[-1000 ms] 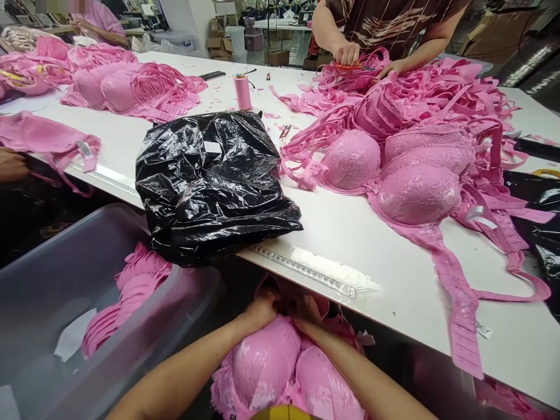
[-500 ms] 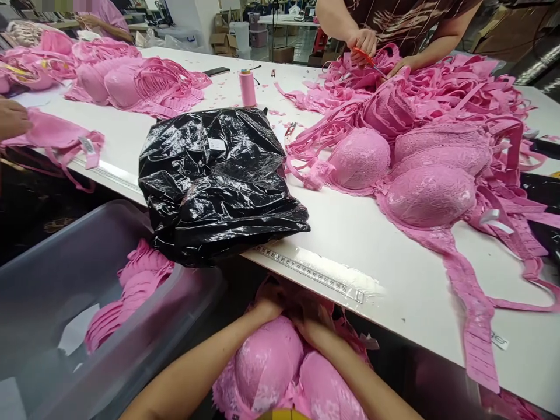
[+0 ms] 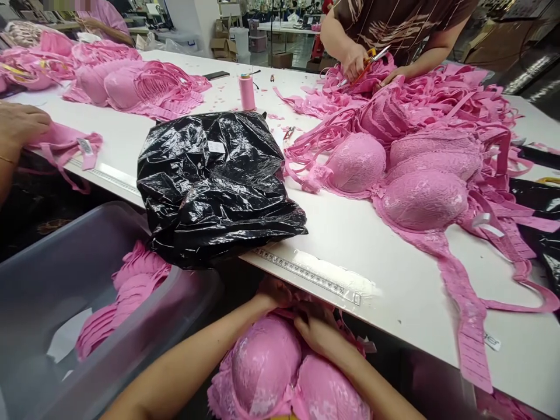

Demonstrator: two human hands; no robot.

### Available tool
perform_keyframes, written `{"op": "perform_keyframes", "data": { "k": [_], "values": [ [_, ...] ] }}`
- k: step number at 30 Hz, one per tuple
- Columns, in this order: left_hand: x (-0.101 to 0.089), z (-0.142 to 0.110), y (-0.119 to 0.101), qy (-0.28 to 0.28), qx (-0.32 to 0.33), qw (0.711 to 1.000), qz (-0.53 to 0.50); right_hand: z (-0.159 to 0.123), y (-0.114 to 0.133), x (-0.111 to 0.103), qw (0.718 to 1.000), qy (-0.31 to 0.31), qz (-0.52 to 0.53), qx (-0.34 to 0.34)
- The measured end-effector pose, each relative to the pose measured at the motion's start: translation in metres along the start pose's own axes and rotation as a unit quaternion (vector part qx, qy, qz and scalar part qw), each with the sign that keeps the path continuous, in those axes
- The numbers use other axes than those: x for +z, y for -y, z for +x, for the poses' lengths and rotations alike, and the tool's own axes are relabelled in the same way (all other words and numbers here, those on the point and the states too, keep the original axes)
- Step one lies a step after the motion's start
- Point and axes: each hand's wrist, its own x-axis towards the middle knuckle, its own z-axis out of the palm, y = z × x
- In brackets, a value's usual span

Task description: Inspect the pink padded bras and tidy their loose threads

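Note:
A pink lace bra (image 3: 266,364) lies cups up low in the view, below the table's front edge. My left hand (image 3: 275,293) is closed at its upper side, with the fingers partly in the shadow under the edge. Close beside it, my right hand (image 3: 315,328) has its fingers bent and pinched on the same bra's upper edge or strap. The exact bit of cloth between the fingers is hidden. More pink straps and a white tag show just right of my right hand.
On the white table (image 3: 385,280) lie a black plastic bag (image 3: 214,186), a thread cone (image 3: 247,93) and a heap of pink bras (image 3: 424,198). A grey bin (image 3: 100,233) stands at left. Across the table, a person holds orange-handled scissors (image 3: 363,67); another person's hand (image 3: 24,122) is at far left.
My hands have shifted slightly and show more of the fingers at the bra's upper edge. The opposite person's scissors have turned and moved. The hand at far left reaches further into view.

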Motion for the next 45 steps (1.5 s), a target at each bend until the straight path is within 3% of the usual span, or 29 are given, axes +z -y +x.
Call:
{"op": "perform_keyframes", "data": {
  "k": [4,9,12,15,19,22,23,25,27,30,33,37,45],
  "values": [
    [-0.006,-0.033,-0.018,0.009,0.024,1.0,0.014,-0.024,0.019,-0.007,0.999,-0.008,-0.017,-0.051],
    [-0.034,-0.096,-0.044,-0.017,0.099,0.988,0.12,-0.065,0.044,-0.017,0.99,-0.058,-0.043,-0.122],
    [-0.044,-0.135,-0.051,0.002,0.117,0.987,0.106,-0.085,0.057,-0.023,0.977,-0.021,-0.054,-0.204],
    [-0.039,-0.161,-0.029,0.008,0.128,0.985,0.116,-0.094,0.071,-0.012,0.952,0.088,-0.065,-0.285],
    [-0.015,-0.171,0.029,-0.022,0.068,0.988,0.14,-0.097,0.074,0.008,0.955,0.164,0.005,-0.248],
    [0.002,-0.174,0.057,-0.042,0.193,0.971,0.133,-0.099,0.057,0.0,0.936,0.217,0.132,-0.243],
    [0.006,-0.176,0.06,-0.048,0.242,0.96,0.135,-0.099,0.049,-0.005,0.937,0.207,0.155,-0.234],
    [0.011,-0.18,0.062,-0.064,0.312,0.938,0.139,-0.097,0.033,-0.016,0.96,0.13,0.155,-0.192],
    [0.012,-0.182,0.06,-0.081,0.345,0.925,0.137,-0.096,0.021,-0.02,0.979,0.055,0.114,-0.157],
    [0.014,-0.184,0.059,-0.101,0.375,0.91,0.144,-0.1,0.018,-0.01,0.989,0.014,0.011,-0.144],
    [0.015,-0.184,0.062,-0.115,0.389,0.902,0.148,-0.105,0.027,0.01,0.986,-0.003,-0.09,-0.141],
    [0.017,-0.184,0.067,-0.123,0.391,0.9,0.15,-0.108,0.038,0.025,0.98,-0.027,-0.142,-0.14],
    [0.021,-0.186,0.071,-0.129,0.375,0.906,0.148,-0.116,0.036,0.039,0.992,-0.068,-0.066,-0.082]
  ]
}}
